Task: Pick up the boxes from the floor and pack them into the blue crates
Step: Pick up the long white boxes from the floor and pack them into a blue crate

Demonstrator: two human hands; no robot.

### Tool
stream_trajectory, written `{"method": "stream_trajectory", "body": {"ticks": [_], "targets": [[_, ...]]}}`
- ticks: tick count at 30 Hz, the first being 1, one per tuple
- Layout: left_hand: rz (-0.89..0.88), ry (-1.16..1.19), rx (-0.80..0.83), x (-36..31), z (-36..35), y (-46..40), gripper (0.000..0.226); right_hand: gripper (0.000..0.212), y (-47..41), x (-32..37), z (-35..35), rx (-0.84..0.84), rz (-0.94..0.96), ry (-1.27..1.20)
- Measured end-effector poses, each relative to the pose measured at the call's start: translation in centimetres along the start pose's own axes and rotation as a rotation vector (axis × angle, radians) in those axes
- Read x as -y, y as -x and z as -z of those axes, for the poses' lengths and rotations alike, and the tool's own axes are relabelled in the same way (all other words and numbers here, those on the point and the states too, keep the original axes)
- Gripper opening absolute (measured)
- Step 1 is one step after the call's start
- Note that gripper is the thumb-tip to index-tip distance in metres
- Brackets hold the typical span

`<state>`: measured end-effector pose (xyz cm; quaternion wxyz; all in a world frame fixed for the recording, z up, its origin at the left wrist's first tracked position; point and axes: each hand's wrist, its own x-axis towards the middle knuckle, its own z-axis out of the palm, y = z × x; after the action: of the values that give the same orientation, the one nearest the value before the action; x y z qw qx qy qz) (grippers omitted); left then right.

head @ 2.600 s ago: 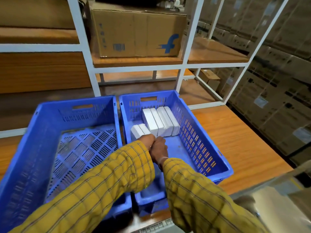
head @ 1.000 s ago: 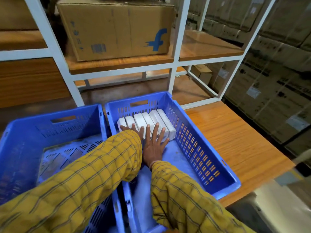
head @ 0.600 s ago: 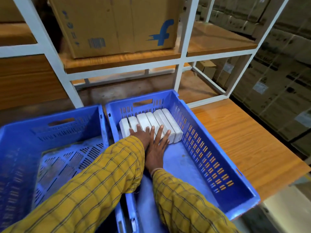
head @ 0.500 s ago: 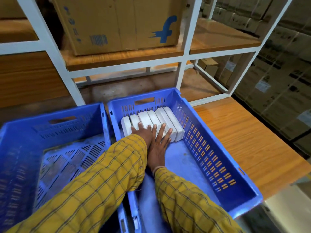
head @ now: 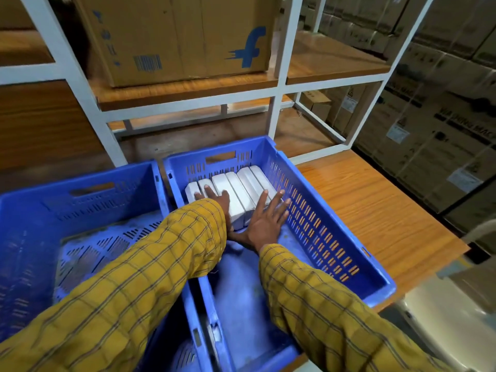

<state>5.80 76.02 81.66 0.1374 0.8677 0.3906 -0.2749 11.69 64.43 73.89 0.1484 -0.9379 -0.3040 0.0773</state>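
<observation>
Both hands' fingers (head: 271, 202) are splayed flat, nothing gripped, pressed on the white boxes (head: 236, 189) packed at the right blue crate's (head: 322, 224) far end. Looks like light, stiff stuff, best pinched by the long sides.

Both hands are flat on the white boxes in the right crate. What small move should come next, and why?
Probably lift both hands away and fetch more boxes. The white boxes lie in a tidy row against the right crate's far wall, the left hand and right hand only press on them, and the left crate holds no boxes.
</observation>
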Motion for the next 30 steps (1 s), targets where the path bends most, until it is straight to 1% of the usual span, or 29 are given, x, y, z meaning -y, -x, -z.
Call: {"method": "stream_trajectory", "body": {"ticks": [2,4,5,6,7,8,10,12,14,16,19,22,24,26,28,30], "targets": [[-0.011,0.036,0.031,-0.3,0.0,-0.1,0.121,0.166,-0.7,-0.4,-0.7,0.060,-0.007,-0.075],[-0.038,0.048,-0.038,-0.3,-0.4,-0.7,0.118,0.161,-0.8,-0.2,-1.8,0.032,-0.019,-0.139],[-0.054,0.048,-0.078,-0.2,-0.6,-1.0,0.115,0.156,-0.8,0.2,-2.2,-0.016,-0.028,-0.179],[-0.061,0.046,-0.076,-0.2,-0.6,-1.1,0.116,0.151,-0.9,0.5,-2.6,-0.027,-0.043,-0.218],[-0.065,0.046,-0.035,-0.3,-0.6,-1.4,0.119,0.149,-1.3,0.6,-3.0,-0.055,-0.045,-0.242],[-0.069,0.043,0.006,-0.4,-0.5,-1.6,0.123,0.150,-1.7,0.5,-3.4,-0.050,-0.030,-0.271],[-0.076,0.036,0.033,-0.6,-0.4,-2.0,0.126,0.154,-2.3,0.2,-4.0,-0.059,0.014,-0.293],[-0.075,0.032,0.024,-0.8,-0.6,-2.4,0.127,0.156,-2.7,-0.2,-4.2,-0.045,0.037,-0.284],[-0.059,0.012,0.024,-1.0,-0.6,-2.2,0.129,0.153,-2.5,-0.1,-3.9,0.011,0.030,-0.284],[-0.044,0.016,0.024,-1.1,-0.8,-2.0,0.129,0.153,-2.3,0.1,-2.8,0.071,0.015,-0.245],[-0.038,0.030,-0.001,-1.3,-0.6,-1.6,0.126,0.160,-1.8,0.0,-0.3,0.207,-0.006,-0.132],[-0.017,0.066,-0.038,-1.7,-0.9,-1.4,0.122,0.165,-1.2,-0.5,2.7,0.288,0.027,-0.113],[-0.021,0.082,-0.055,-1.8,-1.2,-1.5,0.118,0.164,-0.3,-0.9,4.7,0.312,0.063,-0.116],[-0.056,0.063,-0.113,-1.8,-1.4,-1.5,0.111,0.162,0.9,-1.4,6.5,0.305,0.091,-0.106],[-0.106,0.027,-0.178,-2.1,-1.4,-1.0,0.105,0.158,2.4,-2.0,8.2,0.298,0.112,-0.116],[-0.191,-0.007,-0.235,-3.2,-1.5,0.3,0.105,0.154,4.3,-2.8,10.0,0.285,0.146,-0.130]]}}
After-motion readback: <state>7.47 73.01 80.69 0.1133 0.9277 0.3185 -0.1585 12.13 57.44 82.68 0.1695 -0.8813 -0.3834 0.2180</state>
